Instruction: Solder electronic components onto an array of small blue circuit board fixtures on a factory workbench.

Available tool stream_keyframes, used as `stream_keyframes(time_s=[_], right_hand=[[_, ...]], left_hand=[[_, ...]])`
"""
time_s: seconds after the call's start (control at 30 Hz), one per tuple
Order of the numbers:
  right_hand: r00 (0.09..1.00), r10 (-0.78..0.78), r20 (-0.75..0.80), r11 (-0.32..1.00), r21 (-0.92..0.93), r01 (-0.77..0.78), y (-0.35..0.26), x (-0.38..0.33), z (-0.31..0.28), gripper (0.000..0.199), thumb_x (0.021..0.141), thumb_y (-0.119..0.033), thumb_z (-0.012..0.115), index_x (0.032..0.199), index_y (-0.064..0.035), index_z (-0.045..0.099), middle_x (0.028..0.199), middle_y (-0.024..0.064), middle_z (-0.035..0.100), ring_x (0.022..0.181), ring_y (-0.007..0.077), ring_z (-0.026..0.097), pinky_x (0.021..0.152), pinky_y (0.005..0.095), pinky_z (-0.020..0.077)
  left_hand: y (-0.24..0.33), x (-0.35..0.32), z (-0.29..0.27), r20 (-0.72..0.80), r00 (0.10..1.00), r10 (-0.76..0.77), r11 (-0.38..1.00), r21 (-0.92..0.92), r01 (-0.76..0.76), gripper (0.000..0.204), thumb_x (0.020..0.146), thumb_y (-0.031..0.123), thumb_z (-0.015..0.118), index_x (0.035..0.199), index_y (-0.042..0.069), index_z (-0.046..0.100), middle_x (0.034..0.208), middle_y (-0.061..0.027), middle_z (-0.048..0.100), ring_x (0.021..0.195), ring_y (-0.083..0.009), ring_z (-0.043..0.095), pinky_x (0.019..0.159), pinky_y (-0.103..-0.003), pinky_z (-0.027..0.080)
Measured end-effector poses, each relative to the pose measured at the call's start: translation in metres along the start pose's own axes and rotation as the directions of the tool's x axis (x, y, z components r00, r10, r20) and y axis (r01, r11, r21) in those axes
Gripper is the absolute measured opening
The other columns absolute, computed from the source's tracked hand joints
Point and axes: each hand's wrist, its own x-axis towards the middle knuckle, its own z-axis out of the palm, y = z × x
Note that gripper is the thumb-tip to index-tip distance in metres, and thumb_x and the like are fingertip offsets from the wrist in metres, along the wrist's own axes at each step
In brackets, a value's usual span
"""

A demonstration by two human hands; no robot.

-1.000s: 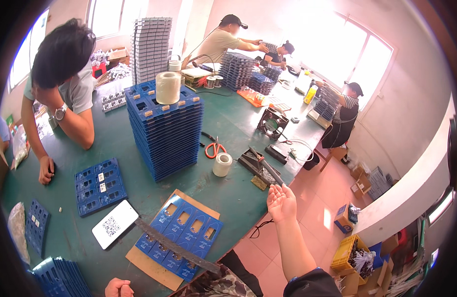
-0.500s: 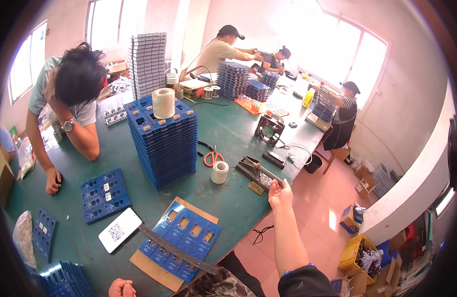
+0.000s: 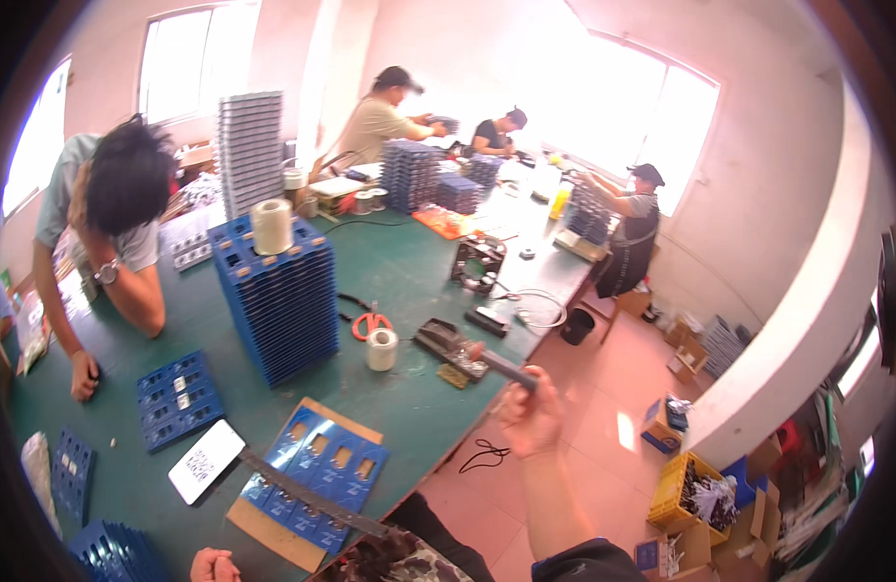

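My right hand (image 3: 531, 412) is closed round the dark handle of a soldering iron (image 3: 506, 367), beside the table's right edge. The iron's front end points toward a black iron stand (image 3: 446, 341) with bits of solder in its tray. At the lower edge my left hand (image 3: 215, 565) is curled closed, partly cut off, so anything inside it is hidden. Between my hands, blue panels with rectangular cutouts (image 3: 343, 454) lie on a brown cardboard sheet (image 3: 259, 519). A dark flat strip (image 3: 307, 493) lies across them.
A tall stack of blue panels (image 3: 283, 310) carries a tape roll (image 3: 272, 228). Nearby are another tape roll (image 3: 381, 350), red-handled scissors (image 3: 372, 324), a small fan (image 3: 478, 262) and a white card (image 3: 206, 463). One person (image 3: 118, 213) leans on the table at left; others work farther back.
My right hand has closed round the soldering iron and lifted it off its stand. The whole view has shifted, so things on the table appear farther left. My left hand stays curled.
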Motion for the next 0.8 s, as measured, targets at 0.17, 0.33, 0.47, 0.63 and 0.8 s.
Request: stream_keyframes(time_s=[0.17,0.33,0.47,0.63,0.8], right_hand=[[0.996,-0.08,-0.039,0.995,-0.068,0.077,-0.011,-0.026,0.002,0.028,0.096,-0.028,0.059,0.117,-0.0094,0.059,0.081,0.0091,0.063,0.063,0.0167,0.055,0.052,0.024,0.0426],[0.953,-0.22,0.207,0.971,-0.044,0.233,-0.055,-0.051,0.003,0.037,0.094,-0.023,0.063,0.127,-0.0086,0.051,0.077,0.0024,0.051,0.062,0.0103,0.045,0.052,0.022,0.0398],[0.962,-0.178,0.206,0.964,-0.161,0.213,-0.04,-0.063,-0.005,0.038,0.095,-0.022,0.062,0.127,-0.0049,0.05,0.073,0.0043,0.051,0.058,0.0108,0.044,0.048,0.0225,0.0366],[0.982,-0.139,0.131,0.966,-0.199,0.164,-0.024,-0.068,-0.005,0.036,0.096,-0.022,0.059,0.125,-0.0028,0.051,0.071,0.0038,0.048,0.056,0.0093,0.042,0.046,0.0204,0.0331],[0.939,-0.202,0.277,0.932,-0.239,0.271,-0.033,-0.074,0.01,0.039,0.095,-0.024,0.061,0.125,-0.002,0.05,0.071,0.0036,0.047,0.053,0.0089,0.04,0.045,0.02,0.0325]], left_hand=[[0.007,0.003,0.01,-0.028,0.999,0.022,0.998,-0.065,-0.024,0.009,0.093,0.005,0.055,0.09,0.002,0.063,0.065,0.0002,0.051,0.053,-0.0071,0.044,0.048,-0.022,0.035],[0.016,-0.002,0.013,0.006,0.998,0.062,0.996,-0.07,-0.061,0.009,0.092,0.004,0.057,0.088,0.0,0.064,0.066,-0.001,0.054,0.056,-0.0059,0.047,0.049,-0.021,0.037],[0.018,-0.004,0.006,0.013,1.0,0.01,0.999,-0.033,-0.01,0.011,0.094,0.006,0.056,0.094,0.0,0.066,0.073,-0.0002,0.058,0.062,-0.0057,0.051,0.055,-0.021,0.042],[0.017,-0.007,0.002,0.066,0.998,0.005,0.995,-0.098,0.002,0.013,0.096,0.008,0.056,0.101,0.001,0.066,0.08,-0.0013,0.059,0.067,-0.0064,0.053,0.06,-0.02,0.044],[0.018,-0.008,0.004,0.053,0.999,0.001,0.985,-0.171,0.009,0.016,0.097,0.007,0.055,0.11,0.001,0.062,0.08,-0.0016,0.059,0.068,-0.0068,0.054,0.062,-0.021,0.045]])
